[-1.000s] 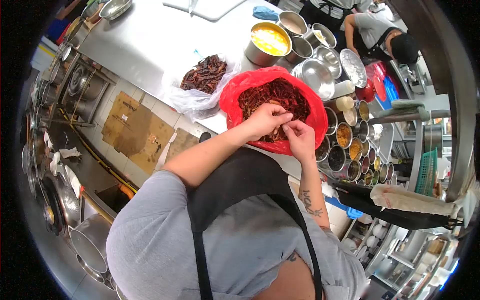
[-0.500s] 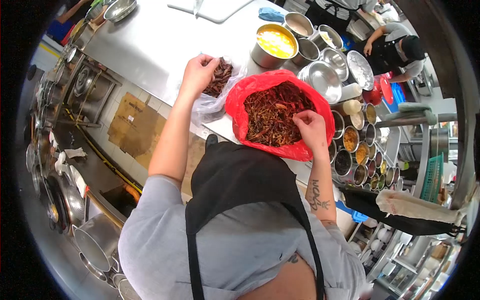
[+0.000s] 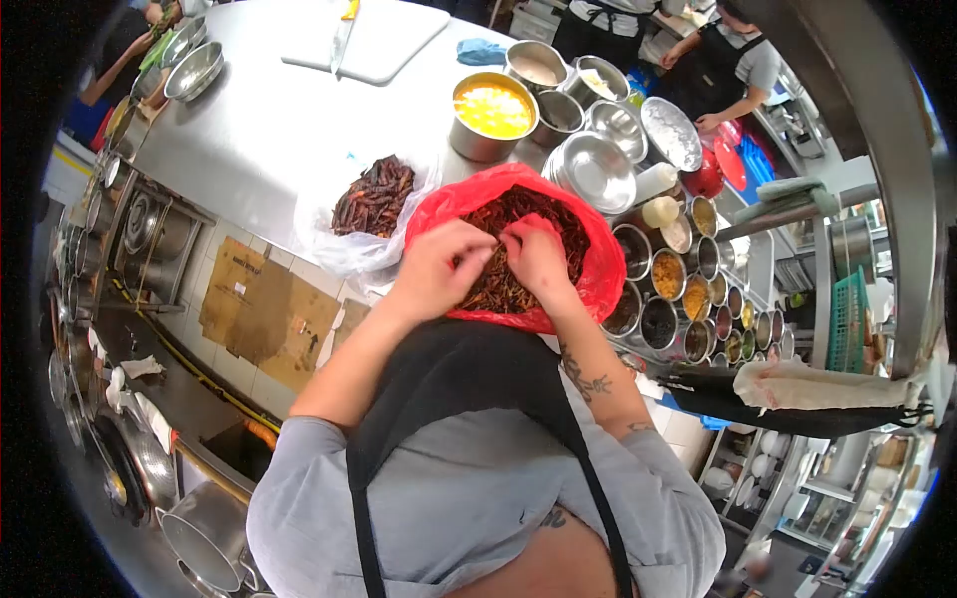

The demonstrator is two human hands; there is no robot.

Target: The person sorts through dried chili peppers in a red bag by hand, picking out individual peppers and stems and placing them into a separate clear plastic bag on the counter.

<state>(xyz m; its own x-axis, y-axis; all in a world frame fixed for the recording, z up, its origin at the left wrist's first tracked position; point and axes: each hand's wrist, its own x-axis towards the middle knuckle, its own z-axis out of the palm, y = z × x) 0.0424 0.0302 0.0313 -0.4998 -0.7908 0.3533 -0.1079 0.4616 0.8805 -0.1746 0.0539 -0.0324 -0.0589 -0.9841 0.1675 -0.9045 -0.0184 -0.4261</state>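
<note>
Both hands meet over a red plastic bag (image 3: 600, 289) that is filled with dark, dried, stemmed pods like dried chilies (image 3: 518, 204). My left hand (image 3: 442, 267) is pinched, its fingertips close to those of the other hand. My right hand (image 3: 538, 261) is closed too, with thumb and fingers pressed together. Whatever lies between the fingertips is too small to make out. Left of the red bag, a clear plastic bag (image 3: 324, 242) stands open and holds a heap of larger dark dried chilies (image 3: 374, 197). Neither hand touches that bag.
Behind the red bag stand a pot of yellow liquid (image 3: 485, 145) and stacked metal bowls (image 3: 598, 171). Several seasoning tins (image 3: 666, 274) line the right side. A knife (image 3: 344, 40) lies on a white cutting board (image 3: 399, 45). Co-workers (image 3: 723, 65) stand across the table.
My left hand has left the clear bag and moved right, over the red bag. My right hand has moved left, so the fingertips now meet. The camera view has shifted.
</note>
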